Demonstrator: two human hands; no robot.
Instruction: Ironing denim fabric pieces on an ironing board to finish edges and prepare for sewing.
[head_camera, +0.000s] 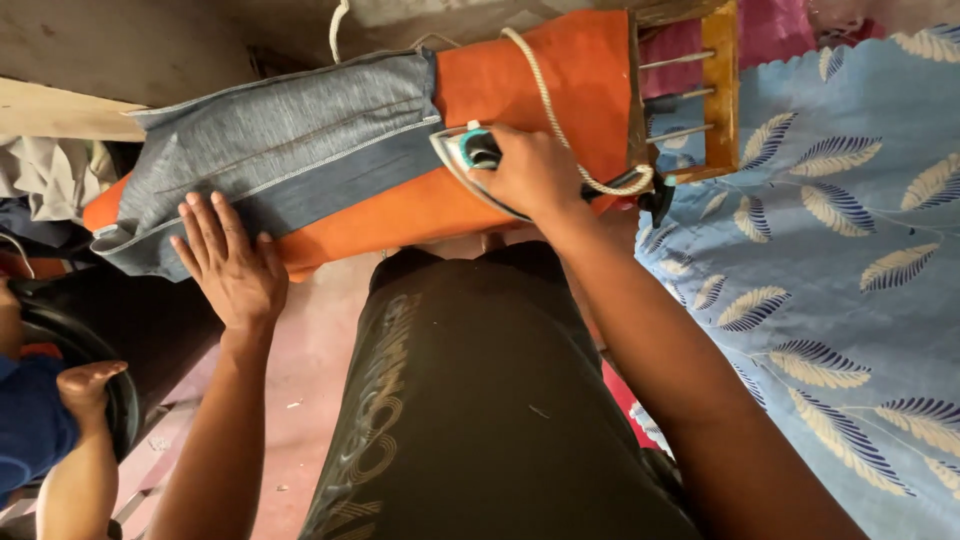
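A long padded ironing board covered in orange cloth (520, 70) runs under both hands, and it carries everything being worked. Across the end under the left hand lies a grey-blue denim garment with pale stitched seams (290, 150), spread flat along the board, its hem hanging off the far end beyond the fingertips.

The left hand (232, 262) is open, palm down and fingers spread, pressing on the near edge of the denim; held that way it appears to pin the cloth taut and flat. The right hand (535, 170) is closed around the handle of a teal and silver electric iron (465, 150), whose pointed nose faces the denim and sits right at the garment's edge, soleplate down on the board. A cream braided cord (548, 100) rises from behind the right wrist and loops over the board, so it could drag across the orange cover.

Beyond the right hand stands a wooden rack with metal rods (712, 90), close to the board's end, and beside that arm spreads a light blue cloth printed with feather shapes (860, 250). Out past the left hand, a small bare foot (88, 385) of another person rests near a black round rim (75, 350).
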